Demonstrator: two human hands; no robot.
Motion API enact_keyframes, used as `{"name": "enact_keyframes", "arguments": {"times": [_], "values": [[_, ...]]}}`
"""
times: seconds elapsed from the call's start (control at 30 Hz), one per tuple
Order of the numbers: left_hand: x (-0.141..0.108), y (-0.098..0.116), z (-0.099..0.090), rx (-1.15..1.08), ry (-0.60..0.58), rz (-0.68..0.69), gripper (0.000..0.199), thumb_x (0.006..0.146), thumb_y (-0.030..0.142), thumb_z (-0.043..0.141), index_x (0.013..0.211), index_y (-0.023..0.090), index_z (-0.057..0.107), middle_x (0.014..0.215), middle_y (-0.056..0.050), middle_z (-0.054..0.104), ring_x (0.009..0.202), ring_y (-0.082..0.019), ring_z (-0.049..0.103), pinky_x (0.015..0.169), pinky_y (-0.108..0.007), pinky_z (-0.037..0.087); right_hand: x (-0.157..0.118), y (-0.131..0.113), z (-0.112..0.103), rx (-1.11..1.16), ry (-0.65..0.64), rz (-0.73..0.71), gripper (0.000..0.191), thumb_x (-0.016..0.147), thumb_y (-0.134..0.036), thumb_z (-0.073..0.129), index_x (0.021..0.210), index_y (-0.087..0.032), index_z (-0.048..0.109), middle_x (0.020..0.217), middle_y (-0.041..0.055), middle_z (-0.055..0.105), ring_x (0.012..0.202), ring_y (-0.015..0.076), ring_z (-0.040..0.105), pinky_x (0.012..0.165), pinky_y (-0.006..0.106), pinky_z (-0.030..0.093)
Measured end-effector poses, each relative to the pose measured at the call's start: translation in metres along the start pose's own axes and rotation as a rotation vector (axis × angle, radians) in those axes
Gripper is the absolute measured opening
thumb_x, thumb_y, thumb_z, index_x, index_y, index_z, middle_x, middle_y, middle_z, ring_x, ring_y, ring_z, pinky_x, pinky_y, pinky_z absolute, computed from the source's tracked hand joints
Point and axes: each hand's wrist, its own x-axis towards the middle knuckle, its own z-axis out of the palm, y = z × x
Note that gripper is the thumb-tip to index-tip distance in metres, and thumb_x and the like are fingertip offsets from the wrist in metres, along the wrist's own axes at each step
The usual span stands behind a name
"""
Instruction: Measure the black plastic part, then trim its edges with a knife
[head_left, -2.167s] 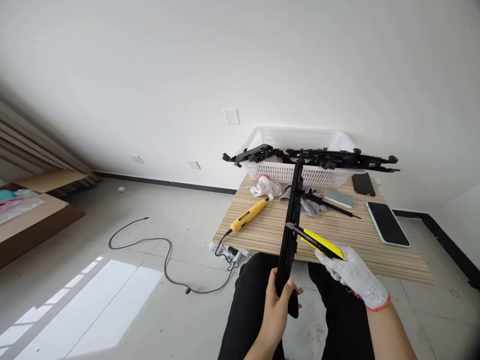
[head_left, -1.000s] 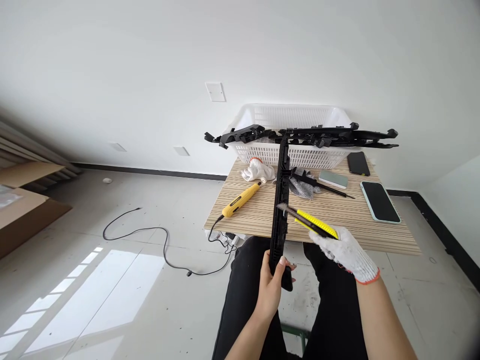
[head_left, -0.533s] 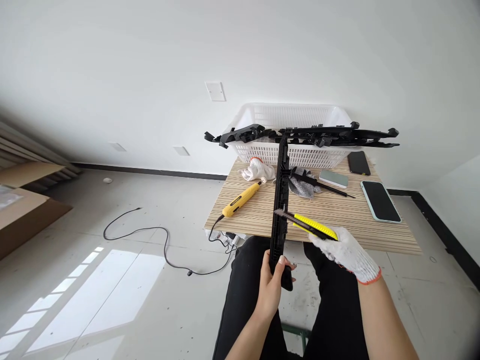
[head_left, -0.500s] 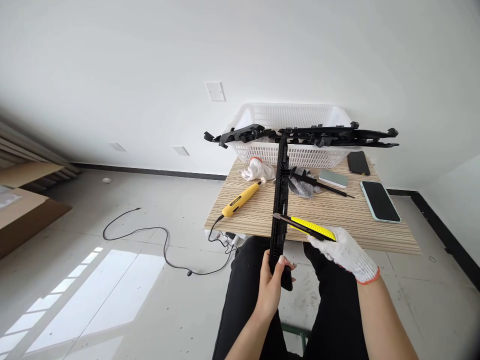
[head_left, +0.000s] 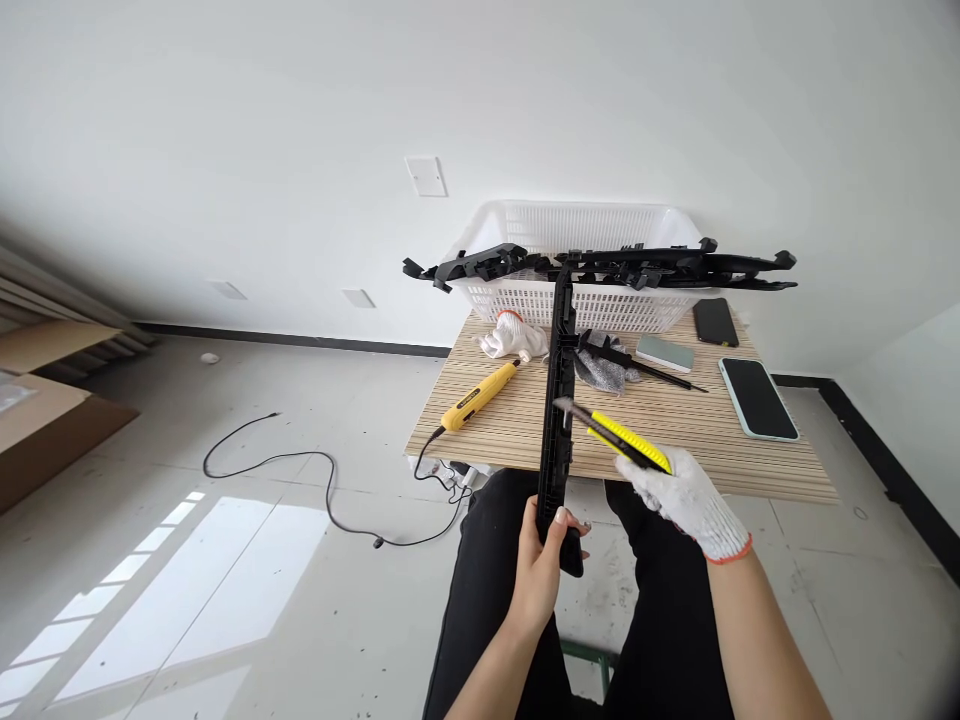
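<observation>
A long black plastic part (head_left: 557,400) is gripped near its lower end by my bare left hand (head_left: 544,550), which is closed round it. The part stretches away from me over the table toward the basket. In a white knit glove with an orange cuff, my right hand (head_left: 686,500) is closed on a yellow utility knife (head_left: 628,438). Its blade points left and lies at or just above the right side of the part; whether it touches I cannot tell. More black plastic strips (head_left: 667,265) lie across the white basket (head_left: 517,297), their ends jutting past both sides.
On the striped wooden table (head_left: 690,445) are a yellow corded tool (head_left: 480,396), a white glove (head_left: 514,337), a grey cloth (head_left: 602,373), a thin black tool (head_left: 645,367) and several phones, one with a pale green edge (head_left: 759,398). A black cable (head_left: 330,490) trails over the floor.
My right hand has shifted the knife slightly up along the part, and the blade is tilted more steeply. My left hand keeps its hold on the part. The whole view has shifted slightly.
</observation>
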Motion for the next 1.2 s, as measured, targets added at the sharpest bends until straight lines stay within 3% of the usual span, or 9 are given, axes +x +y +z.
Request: {"name": "enact_keyframes", "arguments": {"times": [0.37,0.43,0.5,0.6,0.7,0.83,0.93,1.07,1.2], "values": [[-0.002,0.0036,0.004,-0.021,0.024,-0.005,0.034,0.086,0.054,0.062,0.086,0.02,0.053,0.077,-0.001,0.058,0.078,-0.017,0.061,0.06,-0.026,0.056,0.002,0.0031,-0.0021,0.012,-0.052,-0.023,0.033,0.077,-0.047,0.072,0.09,-0.018,0.064,0.058,-0.0049,0.046,0.046,0.0061,0.037,0.04,0.019,0.027],[-0.0019,0.0034,0.004,-0.027,0.025,-0.007,0.035,0.086,0.054,0.062,0.086,0.02,0.053,0.077,-0.001,0.058,0.078,-0.017,0.061,0.06,-0.026,0.056,0.0029,0.0037,-0.0018,0.036,-0.014,-0.021,0.036,0.078,-0.049,0.07,0.095,-0.018,0.065,0.06,-0.0044,0.047,0.047,0.0062,0.037,0.04,0.019,0.027],[-0.0019,0.0032,0.0042,-0.031,0.027,-0.008,0.036,0.085,0.055,0.063,0.085,0.02,0.053,0.077,-0.001,0.058,0.078,-0.017,0.061,0.059,-0.026,0.056,0.0034,0.004,-0.0014,0.066,0.027,-0.015,0.038,0.078,-0.051,0.07,0.095,-0.018,0.065,0.061,-0.0042,0.046,0.047,0.0061,0.036,0.039,0.019,0.026],[-0.002,0.0033,0.0043,-0.03,0.032,-0.008,0.036,0.085,0.055,0.063,0.085,0.02,0.053,0.077,-0.001,0.058,0.079,-0.017,0.062,0.06,-0.026,0.056,0.0037,0.0035,-0.0014,0.043,-0.019,-0.004,0.04,0.075,-0.049,0.073,0.097,-0.017,0.066,0.059,-0.0046,0.045,0.047,0.0063,0.036,0.039,0.02,0.026],[-0.0024,0.004,0.0043,-0.027,0.029,-0.008,0.036,0.085,0.055,0.062,0.085,0.02,0.053,0.078,-0.001,0.058,0.079,-0.017,0.062,0.06,-0.026,0.056,0.0039,0.0032,-0.002,0.085,0.047,0.008,0.04,0.075,-0.048,0.072,0.097,-0.016,0.066,0.06,-0.0044,0.045,0.047,0.0061,0.036,0.039,0.019,0.024],[-0.0024,0.0041,0.0046,-0.026,0.03,-0.012,0.036,0.085,0.055,0.062,0.085,0.02,0.052,0.078,-0.001,0.058,0.08,-0.017,0.062,0.059,-0.025,0.056,0.0041,0.0036,-0.0025,0.066,-0.011,0.011,0.035,0.073,-0.044,0.075,0.094,-0.017,0.065,0.06,-0.005,0.045,0.046,0.0059,0.036,0.04,0.019,0.025],[-0.0019,0.0029,0.0047,-0.028,0.04,-0.009,0.037,0.085,0.056,0.062,0.085,0.02,0.052,0.078,-0.001,0.057,0.08,-0.018,0.063,0.059,-0.025,0.056,0.0036,0.0031,-0.0022,0.105,0.065,-0.003,0.033,0.074,-0.044,0.073,0.091,-0.018,0.063,0.058,-0.0057,0.043,0.047,0.0061,0.036,0.04,0.019,0.024],[-0.0015,0.0018,0.0044,-0.024,0.037,-0.01,0.038,0.085,0.057,0.061,0.084,0.02,0.052,0.078,-0.002,0.058,0.079,-0.018,0.063,0.06,-0.026,0.056,0.0034,0.001,-0.0011,0.062,-0.011,0.022,0.038,0.072,-0.046,0.075,0.095,-0.018,0.065,0.057,-0.0057,0.044,0.045,0.0063,0.033,0.038,0.02,0.023],[-0.0018,0.0024,0.0044,-0.019,0.03,-0.009,0.037,0.086,0.057,0.06,0.084,0.02,0.053,0.078,-0.002,0.059,0.079,-0.018,0.063,0.059,-0.026,0.056,0.0039,0.0,0.0004,0.132,0.082,0.02,0.037,0.074,-0.049,0.073,0.094,-0.019,0.065,0.057,-0.0058,0.043,0.044,0.0059,0.032,0.039,0.02,0.022]]}}
